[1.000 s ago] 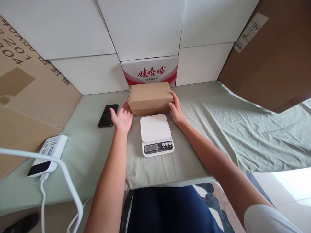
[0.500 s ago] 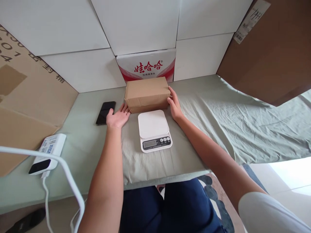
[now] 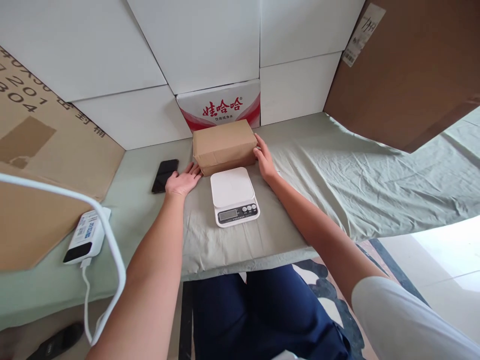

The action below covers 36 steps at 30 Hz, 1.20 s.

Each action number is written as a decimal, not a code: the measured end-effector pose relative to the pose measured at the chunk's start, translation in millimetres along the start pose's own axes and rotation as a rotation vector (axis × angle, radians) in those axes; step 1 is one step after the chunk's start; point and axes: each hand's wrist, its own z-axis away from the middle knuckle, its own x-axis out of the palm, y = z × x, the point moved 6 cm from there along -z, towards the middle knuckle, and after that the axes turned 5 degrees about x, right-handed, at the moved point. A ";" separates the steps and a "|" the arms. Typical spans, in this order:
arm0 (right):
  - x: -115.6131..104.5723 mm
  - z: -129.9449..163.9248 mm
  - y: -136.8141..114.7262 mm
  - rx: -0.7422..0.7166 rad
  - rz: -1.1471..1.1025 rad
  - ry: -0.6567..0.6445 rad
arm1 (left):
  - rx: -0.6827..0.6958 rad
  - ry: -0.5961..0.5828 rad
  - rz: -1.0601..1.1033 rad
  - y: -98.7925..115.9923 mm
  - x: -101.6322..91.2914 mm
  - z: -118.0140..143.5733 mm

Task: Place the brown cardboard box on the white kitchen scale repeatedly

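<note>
View from the head camera over a cloth-covered table (image 3: pixel 337 165). The left end of the brown parcel (image 3: pixel 224 145) is partly screened by the fingers of the left hand (image 3: pixel 182 182); its underside and rear face are out of sight, and whether the fingertips actually touch it cannot be told. The digits on the display of the white kitchen scale (image 3: pixel 234 195) are too small to read. The white cable (image 3: pixel 108 240) leaves the picture at the left edge and again at the bottom.

The parcel lies flat at the back of the table, just behind the scale and in front of the red-and-white carton (image 3: pixel 221 106). Its long axis runs left to right, a long side face turned toward the person. The left hand rests open, palm down, at the parcel's left end. The right hand (image 3: pixel 264 162) is open too, fingers flat against the right end. A black phone (image 3: pixel 165 175) lies just left of the left hand.
</note>
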 end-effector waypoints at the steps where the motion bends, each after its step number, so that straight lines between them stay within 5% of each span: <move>1: -0.2 -0.4 0.6 0.001 -0.013 0.005 | -0.002 -0.004 0.001 0.1 -0.3 -0.9; 8: -8.9 -11.8 18.9 0.182 -0.305 0.125 | -0.013 -0.021 -0.011 0.5 -2.6 -5.7; 17: -35.6 -21.8 40.3 0.578 -0.988 0.278 | -0.010 -0.003 0.022 -0.4 2.4 0.2; 36: -34.8 -22.7 38.2 0.670 -1.144 0.178 | 0.070 0.047 0.104 0.9 5.6 3.3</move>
